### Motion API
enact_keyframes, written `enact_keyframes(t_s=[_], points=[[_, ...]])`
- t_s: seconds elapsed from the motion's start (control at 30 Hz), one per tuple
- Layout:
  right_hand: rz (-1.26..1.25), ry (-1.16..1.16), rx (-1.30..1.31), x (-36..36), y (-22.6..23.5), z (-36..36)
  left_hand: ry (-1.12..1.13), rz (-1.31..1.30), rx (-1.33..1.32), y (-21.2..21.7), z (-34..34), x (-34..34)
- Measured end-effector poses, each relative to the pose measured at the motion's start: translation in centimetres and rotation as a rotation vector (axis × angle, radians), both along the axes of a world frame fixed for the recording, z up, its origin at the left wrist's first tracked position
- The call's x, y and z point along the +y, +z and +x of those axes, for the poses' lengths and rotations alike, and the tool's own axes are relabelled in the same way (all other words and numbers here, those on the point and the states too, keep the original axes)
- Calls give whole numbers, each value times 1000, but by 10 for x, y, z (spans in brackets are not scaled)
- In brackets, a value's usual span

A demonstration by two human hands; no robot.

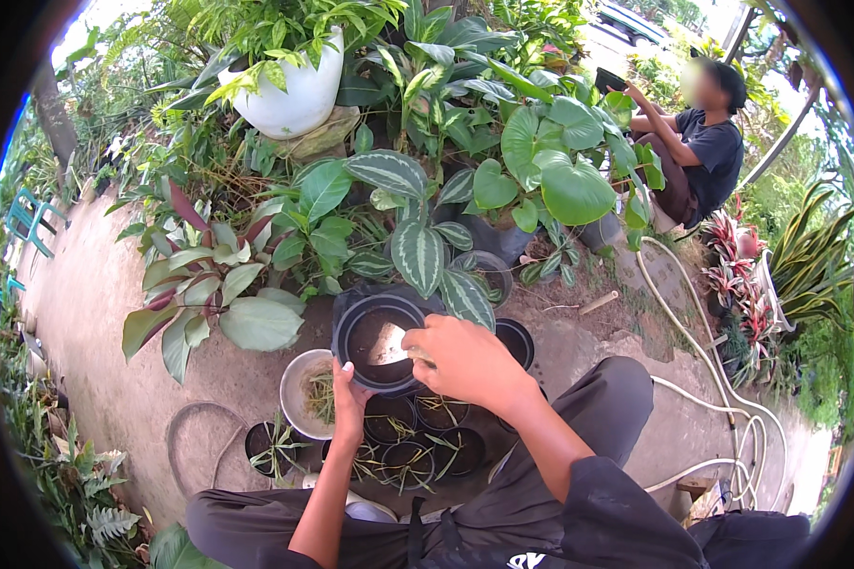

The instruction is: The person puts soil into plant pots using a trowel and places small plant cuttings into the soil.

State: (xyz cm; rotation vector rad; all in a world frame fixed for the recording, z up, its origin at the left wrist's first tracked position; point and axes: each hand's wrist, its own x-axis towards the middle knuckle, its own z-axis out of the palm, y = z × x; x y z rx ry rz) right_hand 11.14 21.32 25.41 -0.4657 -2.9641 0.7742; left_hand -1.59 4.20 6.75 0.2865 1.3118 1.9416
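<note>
My left hand grips the near left rim of a round black plastic pot, its thumb over the edge. Dark soil lies inside the pot. My right hand is closed over the pot's right side, around what looks like a small trowel; its pale, dirt-marked blade rests against the soil, and the fingers hide most of the handle. Just left of the pot, a white bowl holds dry grassy cuttings. Several small black pots with thin grass-like plants stand between my legs.
Broad-leaved potted plants crowd beyond the pot. A white planter stands on a stone at the back. A pale hose coils over the ground at right. Another person sits at far right, holding a dark pot. A green chair is far left.
</note>
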Motion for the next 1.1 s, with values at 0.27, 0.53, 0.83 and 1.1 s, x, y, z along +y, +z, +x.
enact_keyframes(t_s=[0.27, 0.53, 0.83, 1.1], points=[[-20, -34, -67, 9, 14, 9, 19, 23, -19, -7, -5, 0], [26, -29, -40, 8, 9, 14, 14, -114, 13, -18, -2, 1], [43, -43, -37, -1, 20, 9, -14, -104, 38, 12, 5, 4], [54, -56, -55, 2, 18, 9, 12, -109, 85, 21, 7, 2]])
